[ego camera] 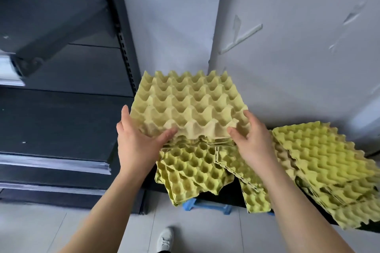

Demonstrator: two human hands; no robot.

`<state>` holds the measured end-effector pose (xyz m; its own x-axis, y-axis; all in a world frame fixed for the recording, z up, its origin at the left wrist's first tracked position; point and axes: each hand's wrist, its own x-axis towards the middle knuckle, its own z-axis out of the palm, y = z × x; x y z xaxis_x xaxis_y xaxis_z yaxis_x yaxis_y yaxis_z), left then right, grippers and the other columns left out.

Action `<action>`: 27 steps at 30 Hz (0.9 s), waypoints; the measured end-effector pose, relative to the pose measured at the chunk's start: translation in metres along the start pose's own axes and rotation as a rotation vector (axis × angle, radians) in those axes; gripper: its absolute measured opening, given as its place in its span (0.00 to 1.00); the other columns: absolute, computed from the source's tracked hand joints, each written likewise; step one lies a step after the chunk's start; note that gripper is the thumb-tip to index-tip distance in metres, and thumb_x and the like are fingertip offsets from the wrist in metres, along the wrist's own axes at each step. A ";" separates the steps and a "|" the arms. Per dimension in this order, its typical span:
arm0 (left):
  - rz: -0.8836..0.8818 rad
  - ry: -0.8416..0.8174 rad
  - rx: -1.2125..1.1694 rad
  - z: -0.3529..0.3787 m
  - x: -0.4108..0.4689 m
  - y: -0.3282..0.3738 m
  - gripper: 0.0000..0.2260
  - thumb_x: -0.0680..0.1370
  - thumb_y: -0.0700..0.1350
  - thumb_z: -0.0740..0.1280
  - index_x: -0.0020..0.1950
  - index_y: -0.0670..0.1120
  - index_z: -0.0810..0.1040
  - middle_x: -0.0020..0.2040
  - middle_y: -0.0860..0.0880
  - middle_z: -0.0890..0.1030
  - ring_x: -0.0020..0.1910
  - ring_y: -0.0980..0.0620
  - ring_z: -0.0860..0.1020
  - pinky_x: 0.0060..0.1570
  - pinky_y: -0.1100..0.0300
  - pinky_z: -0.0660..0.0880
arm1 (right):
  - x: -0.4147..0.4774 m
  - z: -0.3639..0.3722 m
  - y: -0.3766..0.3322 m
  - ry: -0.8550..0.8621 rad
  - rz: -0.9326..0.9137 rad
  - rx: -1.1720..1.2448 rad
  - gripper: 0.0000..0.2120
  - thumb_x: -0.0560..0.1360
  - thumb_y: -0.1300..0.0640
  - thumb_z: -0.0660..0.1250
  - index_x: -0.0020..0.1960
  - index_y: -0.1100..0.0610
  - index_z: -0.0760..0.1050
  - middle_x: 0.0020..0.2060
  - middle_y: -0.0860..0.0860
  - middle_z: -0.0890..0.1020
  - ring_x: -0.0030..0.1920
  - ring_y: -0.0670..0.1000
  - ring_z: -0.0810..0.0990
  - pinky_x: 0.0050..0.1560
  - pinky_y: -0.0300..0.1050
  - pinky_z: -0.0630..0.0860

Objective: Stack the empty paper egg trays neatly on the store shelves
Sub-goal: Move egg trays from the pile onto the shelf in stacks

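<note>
Both hands lift one tray from the pile

Left hand (pixel 135 139) and right hand (pixel 254 139) grip the tray (pixel 189 100) at its near corners; it extends toward 12 o'clock, above the pile (pixel 197 168).

Left hand (pixel 136 139) and right hand (pixel 254 139): bare, no gloves, rings or watch visible; both forearms uncovered, no sleeves in frame; one white lace-up fabric sneaker (pixel 164 239) worn, visible at bottom edge.
</note>
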<state>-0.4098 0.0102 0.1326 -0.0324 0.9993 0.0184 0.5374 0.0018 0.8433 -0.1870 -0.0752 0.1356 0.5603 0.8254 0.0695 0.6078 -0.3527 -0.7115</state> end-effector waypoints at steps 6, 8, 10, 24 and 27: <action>0.153 0.181 -0.053 -0.053 -0.048 0.043 0.57 0.58 0.66 0.75 0.79 0.51 0.49 0.74 0.49 0.62 0.70 0.47 0.68 0.62 0.49 0.69 | -0.033 -0.047 -0.039 0.123 -0.190 0.117 0.30 0.75 0.49 0.68 0.74 0.53 0.62 0.69 0.50 0.69 0.64 0.50 0.72 0.64 0.45 0.68; 0.205 0.245 -0.064 -0.072 -0.057 0.052 0.53 0.59 0.66 0.76 0.76 0.51 0.55 0.71 0.51 0.66 0.67 0.47 0.71 0.58 0.51 0.71 | -0.042 -0.061 -0.056 0.160 -0.248 0.136 0.30 0.75 0.48 0.68 0.73 0.52 0.62 0.69 0.49 0.70 0.58 0.50 0.74 0.62 0.49 0.71; 0.247 0.310 -0.083 -0.094 -0.063 0.059 0.49 0.59 0.65 0.78 0.73 0.50 0.58 0.69 0.52 0.68 0.64 0.49 0.74 0.55 0.53 0.72 | -0.050 -0.070 -0.075 0.199 -0.303 0.171 0.29 0.75 0.48 0.69 0.73 0.51 0.64 0.67 0.50 0.72 0.52 0.50 0.74 0.61 0.54 0.73; 0.273 0.648 -0.145 -0.296 -0.046 0.038 0.50 0.60 0.64 0.78 0.75 0.51 0.57 0.70 0.55 0.67 0.61 0.55 0.72 0.55 0.60 0.65 | -0.083 -0.006 -0.272 0.130 -0.658 0.352 0.28 0.76 0.49 0.67 0.73 0.52 0.64 0.66 0.49 0.72 0.56 0.45 0.72 0.56 0.40 0.67; 0.248 0.689 -0.148 -0.353 -0.030 0.011 0.52 0.60 0.65 0.78 0.76 0.51 0.55 0.72 0.53 0.66 0.65 0.52 0.71 0.59 0.57 0.67 | -0.094 0.031 -0.330 0.086 -0.703 0.387 0.28 0.76 0.49 0.67 0.73 0.50 0.63 0.65 0.47 0.72 0.52 0.44 0.71 0.55 0.40 0.67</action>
<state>-0.7006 -0.0327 0.3315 -0.4722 0.7200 0.5086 0.4800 -0.2739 0.8334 -0.4572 -0.0229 0.3422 0.1699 0.7553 0.6330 0.6050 0.4271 -0.6720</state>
